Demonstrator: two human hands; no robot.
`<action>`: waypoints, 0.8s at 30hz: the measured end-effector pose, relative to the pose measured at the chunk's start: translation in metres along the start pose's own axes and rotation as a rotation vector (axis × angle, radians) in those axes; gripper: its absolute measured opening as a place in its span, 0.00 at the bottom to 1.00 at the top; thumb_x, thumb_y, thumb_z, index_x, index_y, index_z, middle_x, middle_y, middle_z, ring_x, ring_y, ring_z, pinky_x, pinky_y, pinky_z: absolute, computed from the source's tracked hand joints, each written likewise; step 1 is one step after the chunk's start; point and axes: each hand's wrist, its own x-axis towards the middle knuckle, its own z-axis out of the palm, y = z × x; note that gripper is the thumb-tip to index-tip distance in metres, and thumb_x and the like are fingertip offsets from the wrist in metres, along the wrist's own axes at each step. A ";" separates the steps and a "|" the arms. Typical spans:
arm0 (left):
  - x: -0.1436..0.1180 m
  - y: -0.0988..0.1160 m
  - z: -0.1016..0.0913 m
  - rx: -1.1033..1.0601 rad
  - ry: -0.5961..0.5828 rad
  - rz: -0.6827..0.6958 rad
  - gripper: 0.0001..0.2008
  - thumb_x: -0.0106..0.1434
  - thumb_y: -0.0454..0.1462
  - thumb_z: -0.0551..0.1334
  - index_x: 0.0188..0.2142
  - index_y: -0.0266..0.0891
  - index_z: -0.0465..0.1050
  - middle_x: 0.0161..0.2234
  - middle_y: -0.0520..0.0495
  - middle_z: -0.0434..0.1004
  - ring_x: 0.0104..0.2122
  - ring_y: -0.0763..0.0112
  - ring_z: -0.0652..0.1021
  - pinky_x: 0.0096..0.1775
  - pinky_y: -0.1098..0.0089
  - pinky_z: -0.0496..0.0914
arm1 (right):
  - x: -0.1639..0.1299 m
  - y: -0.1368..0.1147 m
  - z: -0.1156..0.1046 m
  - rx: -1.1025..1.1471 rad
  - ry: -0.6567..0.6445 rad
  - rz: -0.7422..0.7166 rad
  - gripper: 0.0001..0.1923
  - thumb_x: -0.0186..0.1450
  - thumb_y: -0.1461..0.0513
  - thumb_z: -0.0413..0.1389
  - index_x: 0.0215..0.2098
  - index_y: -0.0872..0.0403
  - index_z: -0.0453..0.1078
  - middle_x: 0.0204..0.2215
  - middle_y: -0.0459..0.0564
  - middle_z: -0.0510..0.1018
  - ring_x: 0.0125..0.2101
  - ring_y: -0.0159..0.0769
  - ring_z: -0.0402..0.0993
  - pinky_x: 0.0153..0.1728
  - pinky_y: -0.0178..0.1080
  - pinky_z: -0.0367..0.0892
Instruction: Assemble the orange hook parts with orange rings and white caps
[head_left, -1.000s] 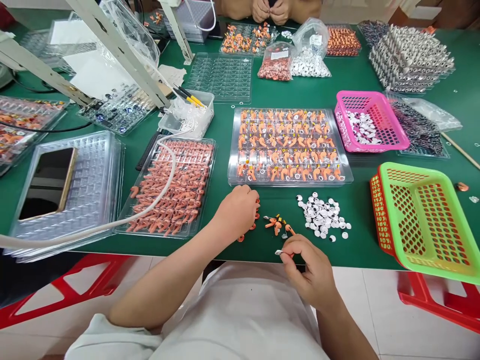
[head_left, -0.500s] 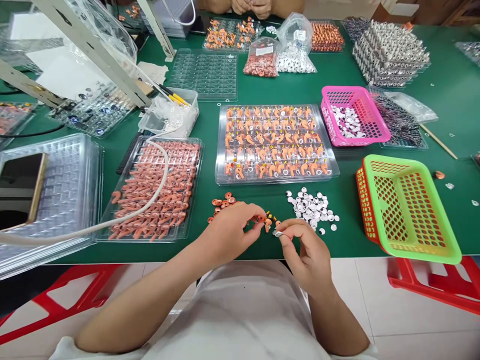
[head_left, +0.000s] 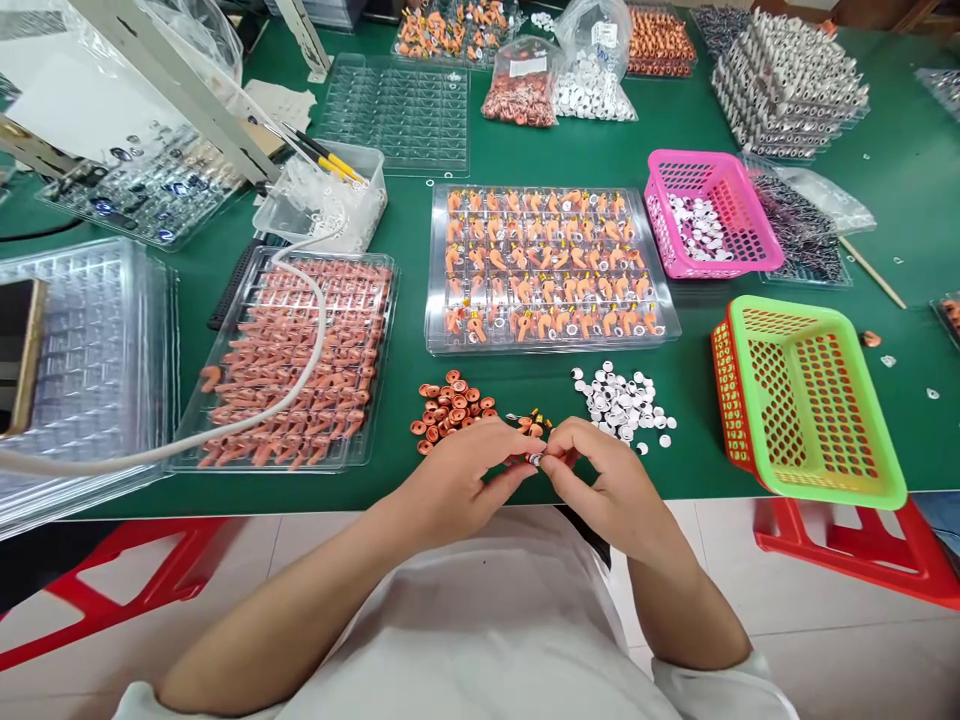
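My left hand (head_left: 466, 482) and my right hand (head_left: 609, 485) meet at the table's front edge. Their fingertips pinch a small white-and-dark piece (head_left: 534, 460) from both sides; fingers cover most of it. Just behind the fingertips lie a few small orange parts (head_left: 534, 425) with yellow and black bits. A pile of reddish-brown round caps (head_left: 454, 405) is beside my left hand. Near my right hand spreads a pile of white discs (head_left: 622, 400), some with dark marks. Beyond both piles, a clear tray (head_left: 439, 335) holds rows of orange curved parts with white rings.
At left are a tray of reddish curved pieces (head_left: 300, 370) crossed by a white hose (head_left: 321, 320), stacked clear trays (head_left: 97, 330) and a phone (head_left: 19, 350). At right stand a green basket (head_left: 832, 490) and a pink basket (head_left: 697, 268). Filled bags (head_left: 521, 95) lie farther back.
My hands have come together, the right moving left to the left one's fingertips. The reddish-brown cap seen in my left fingers is now hidden. The view has shifted slightly.
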 end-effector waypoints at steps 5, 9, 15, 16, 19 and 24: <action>-0.005 -0.004 0.001 -0.066 -0.023 -0.119 0.10 0.68 0.32 0.60 0.47 0.40 0.74 0.39 0.46 0.82 0.38 0.69 0.80 0.40 0.70 0.73 | 0.002 0.001 -0.002 -0.023 -0.039 0.009 0.07 0.69 0.66 0.51 0.32 0.52 0.66 0.31 0.45 0.71 0.31 0.33 0.68 0.33 0.35 0.66; -0.006 -0.006 0.001 -0.074 -0.014 -0.134 0.09 0.68 0.33 0.60 0.46 0.40 0.75 0.37 0.47 0.82 0.36 0.70 0.80 0.39 0.71 0.73 | 0.002 0.002 0.000 -0.024 -0.042 0.021 0.07 0.68 0.67 0.52 0.32 0.52 0.67 0.30 0.44 0.71 0.31 0.32 0.67 0.34 0.35 0.66; -0.005 -0.005 0.001 -0.031 -0.013 -0.131 0.08 0.69 0.34 0.59 0.45 0.41 0.76 0.33 0.49 0.81 0.33 0.71 0.80 0.38 0.71 0.73 | 0.002 0.002 0.003 -0.045 -0.018 0.032 0.08 0.68 0.66 0.52 0.31 0.52 0.66 0.29 0.44 0.71 0.29 0.32 0.67 0.32 0.35 0.65; -0.005 -0.005 0.001 -0.024 -0.012 -0.127 0.08 0.69 0.35 0.59 0.44 0.41 0.76 0.32 0.50 0.81 0.32 0.71 0.80 0.38 0.71 0.73 | 0.002 0.002 0.004 -0.056 -0.009 0.035 0.08 0.68 0.66 0.52 0.30 0.52 0.66 0.29 0.44 0.71 0.29 0.32 0.67 0.32 0.35 0.65; -0.004 -0.005 0.002 0.008 0.002 -0.112 0.08 0.69 0.36 0.59 0.43 0.41 0.76 0.32 0.50 0.81 0.31 0.71 0.80 0.37 0.72 0.73 | 0.002 0.003 0.006 -0.080 0.013 0.035 0.08 0.67 0.67 0.52 0.30 0.52 0.66 0.29 0.44 0.71 0.29 0.32 0.68 0.31 0.35 0.65; -0.004 -0.006 0.005 0.018 0.041 -0.085 0.06 0.68 0.34 0.60 0.42 0.41 0.76 0.31 0.51 0.82 0.30 0.73 0.79 0.35 0.74 0.72 | 0.002 0.003 0.008 -0.062 0.018 0.059 0.08 0.67 0.67 0.53 0.30 0.52 0.66 0.29 0.44 0.71 0.29 0.32 0.69 0.29 0.34 0.64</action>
